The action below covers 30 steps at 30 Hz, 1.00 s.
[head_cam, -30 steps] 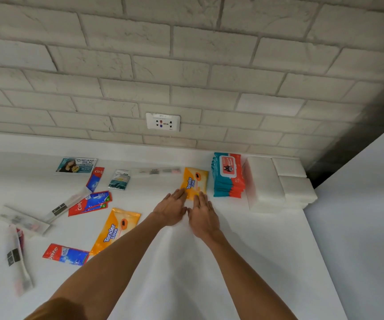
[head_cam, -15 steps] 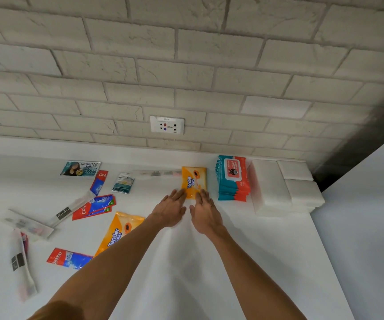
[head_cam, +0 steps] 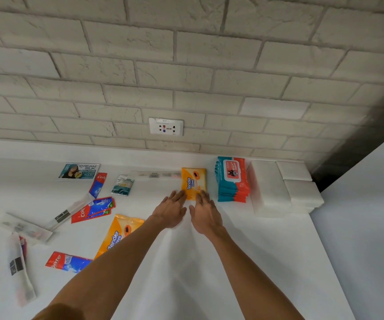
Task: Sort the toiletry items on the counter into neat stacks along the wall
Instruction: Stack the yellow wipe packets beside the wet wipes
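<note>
An orange Tender Love wipes pack (head_cam: 193, 181) lies flat by the wall, left of a stack of teal-and-red wipes packs (head_cam: 232, 181) and white tissue stacks (head_cam: 278, 188). My left hand (head_cam: 171, 211) and my right hand (head_cam: 204, 214) lie flat on the counter with fingers extended, fingertips touching the pack's near edge. A second orange Tender Love pack (head_cam: 119, 234) lies near my left forearm. Red-and-blue toothpaste sachets (head_cam: 94, 207) and another toothpaste sachet (head_cam: 67, 262) are scattered to the left.
A Cream Silk sachet (head_cam: 79, 171), a small green sachet (head_cam: 122, 185) and clear wrapped toothbrushes (head_cam: 21, 271) lie on the white counter (head_cam: 186, 273). A wrapped toothbrush (head_cam: 156, 174) lies along the wall. A wall socket (head_cam: 166, 127) sits above. A white side panel (head_cam: 366, 227) bounds the right.
Both hands stay at the orange pack's near edge, which has shifted slightly toward the wall. The camera view tilted up a little.
</note>
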Motion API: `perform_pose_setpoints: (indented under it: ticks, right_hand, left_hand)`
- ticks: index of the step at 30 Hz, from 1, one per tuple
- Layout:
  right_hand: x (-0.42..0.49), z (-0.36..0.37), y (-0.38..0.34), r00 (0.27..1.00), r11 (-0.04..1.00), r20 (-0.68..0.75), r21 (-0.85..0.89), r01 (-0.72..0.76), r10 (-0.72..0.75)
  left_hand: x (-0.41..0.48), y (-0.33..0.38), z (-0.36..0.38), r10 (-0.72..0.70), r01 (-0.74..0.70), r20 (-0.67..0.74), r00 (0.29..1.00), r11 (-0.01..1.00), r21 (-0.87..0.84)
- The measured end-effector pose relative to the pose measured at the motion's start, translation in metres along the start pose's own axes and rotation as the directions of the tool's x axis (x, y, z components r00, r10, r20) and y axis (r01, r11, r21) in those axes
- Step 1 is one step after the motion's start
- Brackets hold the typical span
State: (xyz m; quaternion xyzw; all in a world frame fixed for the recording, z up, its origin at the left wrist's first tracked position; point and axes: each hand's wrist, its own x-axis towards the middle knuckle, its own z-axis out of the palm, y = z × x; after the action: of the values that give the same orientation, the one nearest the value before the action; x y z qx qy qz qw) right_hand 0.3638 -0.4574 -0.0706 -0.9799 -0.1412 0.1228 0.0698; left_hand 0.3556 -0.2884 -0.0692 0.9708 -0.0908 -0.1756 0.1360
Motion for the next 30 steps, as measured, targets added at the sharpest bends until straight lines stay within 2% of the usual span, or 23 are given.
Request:
perform_pose_setpoints:
  ticks: [26,30]
  right_hand:
    - [-0.001,-0.003,0.008,0.999,0.999,-0.006,-0.001,-0.045,0.045]
    - [-0.002,-0.004,0.008,0.998,0.999,-0.039,-0.012,-0.041,0.041]
  left_hand:
    - [0.004,0.013,0.001,0.01,-0.01,0.011,1.0,1.0,-0.008]
    - [0.0,0.014,-0.005,0.028,-0.029,-0.047,0.998,0.999,-0.03]
